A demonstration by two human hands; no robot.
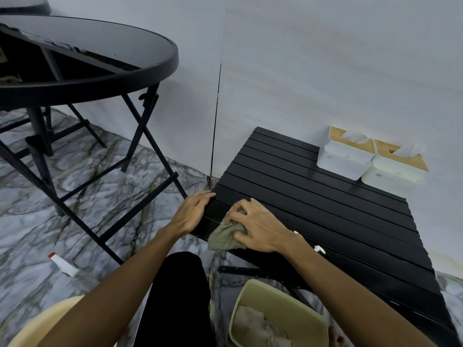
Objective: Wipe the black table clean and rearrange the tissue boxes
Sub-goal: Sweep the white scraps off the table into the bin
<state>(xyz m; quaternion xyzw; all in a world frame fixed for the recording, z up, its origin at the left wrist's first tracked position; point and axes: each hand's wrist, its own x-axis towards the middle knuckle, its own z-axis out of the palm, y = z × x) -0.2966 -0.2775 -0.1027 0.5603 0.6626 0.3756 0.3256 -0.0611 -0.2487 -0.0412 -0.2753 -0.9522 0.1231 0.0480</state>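
Observation:
A low black slatted table (313,196) stands against the pale wall. My right hand (258,226) presses a crumpled grey-green cloth (223,236) onto the table's near left corner. My left hand (193,211) rests flat on the table's left edge, fingers together, holding nothing. Two white tissue boxes with wooden lids sit side by side at the table's far right against the wall: one (345,156) on the left, the other (395,169) on the right, each with tissue poking out. Small white scraps (319,249) lie on the table by my right wrist.
A round black folding table (95,71) stands at the left on the marble floor. A green tub (280,319) with another cloth in it sits below the low table. A white tube with a red cap (62,264) lies on the floor. A beige rim (47,319) shows at bottom left.

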